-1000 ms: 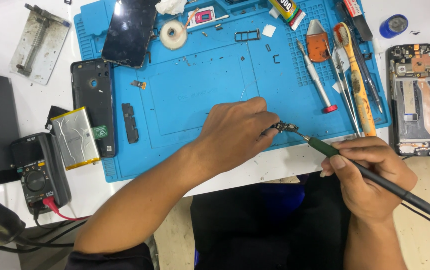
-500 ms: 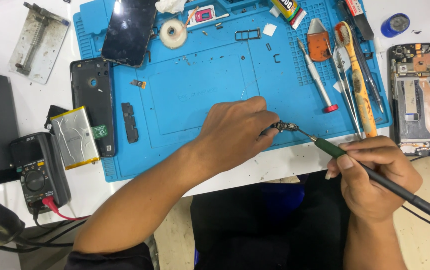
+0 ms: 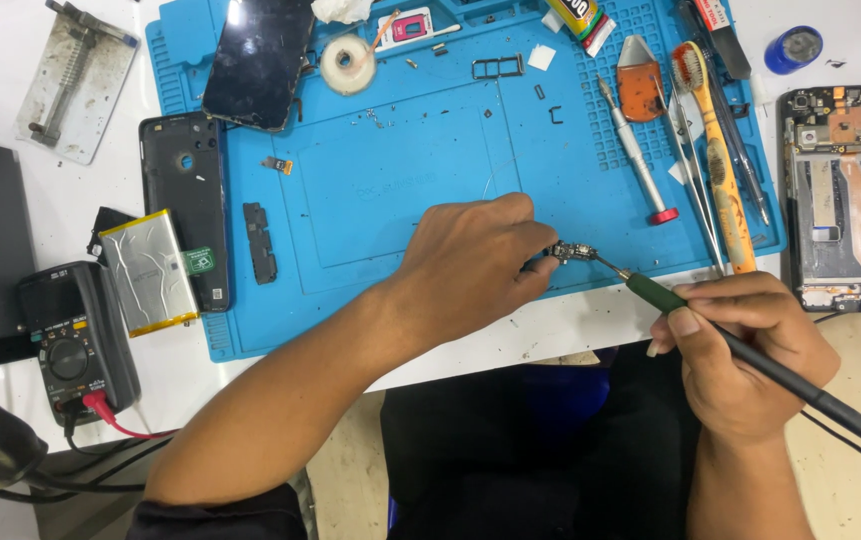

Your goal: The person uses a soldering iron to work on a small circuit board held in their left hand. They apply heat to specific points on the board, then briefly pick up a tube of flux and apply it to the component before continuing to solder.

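Observation:
My left hand (image 3: 475, 265) reaches across the blue work mat (image 3: 400, 190) and pinches a small circuit board (image 3: 572, 252) between its fingertips near the mat's front edge. My right hand (image 3: 740, 350) grips a soldering iron (image 3: 750, 355) with a green collar and black handle. The iron's thin tip touches the right end of the small board. The iron's cable trails off to the lower right.
On the mat lie a phone screen (image 3: 258, 60), a solder wick reel (image 3: 348, 63), a red-tipped screwdriver (image 3: 635, 150), tweezers and a yellow brush (image 3: 715, 155). An opened phone body (image 3: 840, 200) lies right; a phone back cover (image 3: 185, 205), battery (image 3: 150, 270) and multimeter (image 3: 75, 340) left.
Both hands stay almost in place. The iron's tip stays at the small board, with only a slight shift of the right hand.

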